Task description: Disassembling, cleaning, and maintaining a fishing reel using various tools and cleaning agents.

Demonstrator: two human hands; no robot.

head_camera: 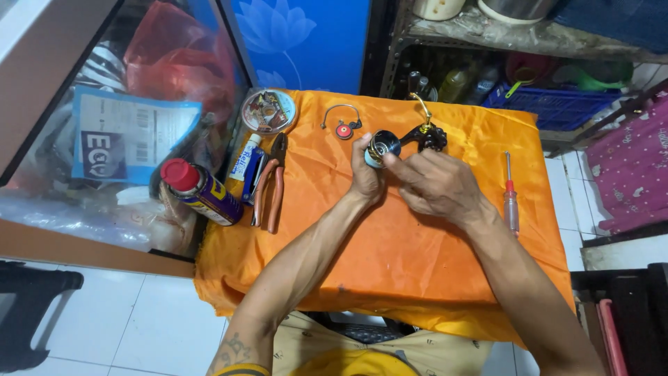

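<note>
- I hold a reel [400, 141] up over the middle of the orange cloth [390, 251], near its far edge; both hands meet on it.
- My left hand [364, 175] is closed around the spool [382, 145] end, thumb and fingers wrapped on its round, dark, gold-trimmed body.
- My right hand [437, 184] is curled partly shut, fingers reaching from the right to the spool's face; whether they pinch a small part there I cannot tell.
- The reel looks like hard metal and plastic: stiff, compact, probably with some heft for its size. I judge the smooth spool rim slippery, more so if oily.
- The gold handle [422, 111] sticks up behind and looks thin; I would not grip there, as it would likely turn or bend. The body and spool are the firm places to hold.
- Both forearms come in from the near edge, wrists raised off the cloth, the left arm angled in from the left, the right crossing in from the right.
- Lying apart on the cloth: pliers [271, 182] and a spray can [200, 191] at the left, a round tin [268, 111], a wire bail [342, 120] with a red knob, and a screwdriver [511, 196] at the right.
</note>
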